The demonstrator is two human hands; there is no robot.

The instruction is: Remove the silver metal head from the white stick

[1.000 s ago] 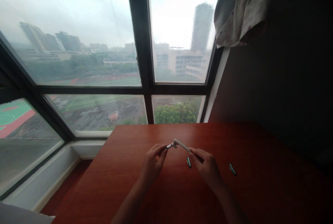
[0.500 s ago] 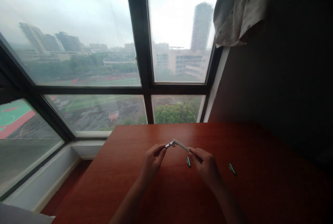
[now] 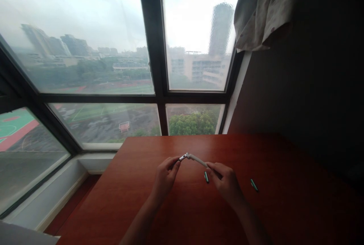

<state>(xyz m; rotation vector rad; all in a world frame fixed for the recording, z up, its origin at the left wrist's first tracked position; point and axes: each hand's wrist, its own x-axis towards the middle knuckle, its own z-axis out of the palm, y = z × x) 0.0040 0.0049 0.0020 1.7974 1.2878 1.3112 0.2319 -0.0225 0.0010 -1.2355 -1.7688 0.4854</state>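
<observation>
Over the far middle of the worktop (image 3: 136, 199), a small silver-headed tool (image 3: 183, 157) and a slim pale rod (image 3: 198, 159) meet end to end, making a shallow peak; from here I can't tell whether they are joined or merely touching. The left hand (image 3: 167, 175) has its fingers pinched on the tool's darker end, thumb on the near side. The right hand (image 3: 226, 182) pinches the rod's near, lower end between thumb and fingers, the rod slanting up and left from it.

Just left of the right hand, a small green-and-dark piece (image 3: 206, 177) lies on the reddish-brown wood. A similar-looking green piece (image 3: 254, 185) lies farther right, well apart from both hands.

Beyond the far edge stand dark-framed windows (image 3: 163, 95), with a leafy tree (image 3: 193, 123) and hazy buildings outside. Pale cloth (image 3: 261, 13) hangs at the far right, beside a shadowy wall (image 3: 298, 85).
</observation>
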